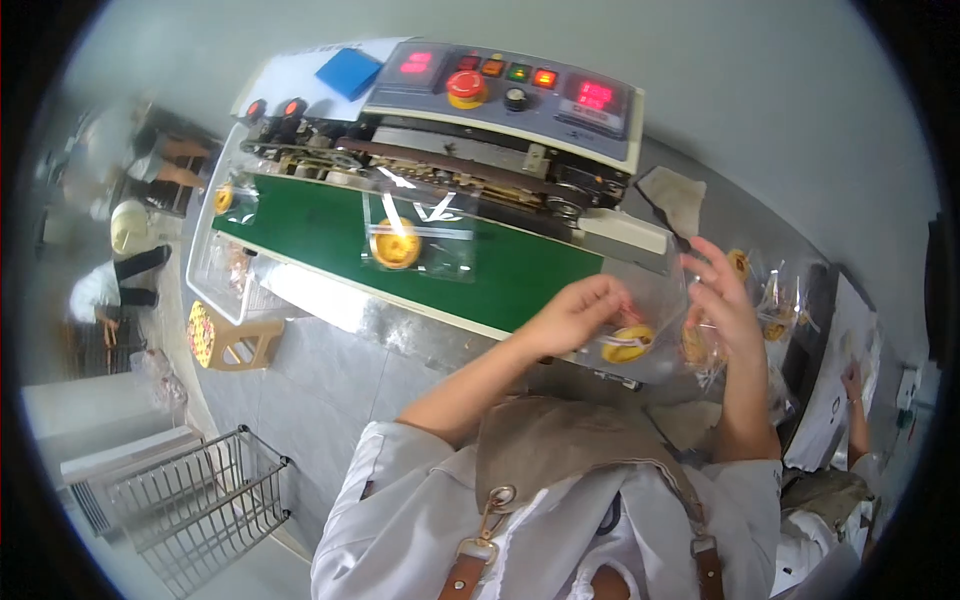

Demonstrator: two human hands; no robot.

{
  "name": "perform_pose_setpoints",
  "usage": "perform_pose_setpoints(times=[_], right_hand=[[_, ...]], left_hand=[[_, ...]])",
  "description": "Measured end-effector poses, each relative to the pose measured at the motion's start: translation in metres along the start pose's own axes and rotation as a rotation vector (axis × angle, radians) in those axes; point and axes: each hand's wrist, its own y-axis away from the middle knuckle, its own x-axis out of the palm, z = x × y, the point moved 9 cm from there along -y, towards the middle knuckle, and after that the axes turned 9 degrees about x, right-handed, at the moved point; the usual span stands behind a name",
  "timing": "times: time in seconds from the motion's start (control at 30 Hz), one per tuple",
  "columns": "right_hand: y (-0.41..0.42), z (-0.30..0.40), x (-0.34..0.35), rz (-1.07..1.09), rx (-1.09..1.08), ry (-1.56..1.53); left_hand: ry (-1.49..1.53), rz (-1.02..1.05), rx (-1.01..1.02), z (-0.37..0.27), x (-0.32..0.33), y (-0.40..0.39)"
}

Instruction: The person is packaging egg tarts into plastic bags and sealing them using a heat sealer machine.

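A continuous band sealer (502, 97) stands before me with its green conveyor belt (315, 217). My left hand (585, 311) pinches a clear plastic bag (660, 307) at the belt's right end. Inside this bag sits a round yellow tart (628, 345), tilted below my left fingers. My right hand (724, 304) is raised at the bag's right edge with its fingers spread; whether it grips the film is unclear. Another bagged tart (396, 244) lies flat mid-belt, its upper edge at the sealing mechanism. At the far left end is a third bagged tart (223, 199).
More bagged pastries (776, 307) lie right of my hands, near a cloth (675, 195). A white bin (214, 285) stands at the belt's left end, beside a stool (236, 337) and a wire rack (210, 502). Other people work at left and right; one hand (853, 381) shows.
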Motion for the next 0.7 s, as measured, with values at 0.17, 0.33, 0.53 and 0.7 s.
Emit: perform_pose_setpoints(times=[0.17,0.33,0.53,0.7], right_hand=[[-0.006,-0.045,0.004,0.336,0.277,0.046],[-0.016,-0.046,-0.014,0.104,0.236,0.173],[-0.051,-0.021,-0.008,-0.065,0.140,0.490],[-0.077,0.002,0.018,-0.103,0.087,0.652]], left_hand=[[-0.342,-0.311,-0.120,0.003,-0.044,-0.005],[-0.425,-0.483,-0.191,0.005,-0.071,0.002],[0.043,-0.604,-0.255,0.007,-0.091,-0.001],[-0.061,-0.705,-0.166,-0.020,-0.118,0.002]])
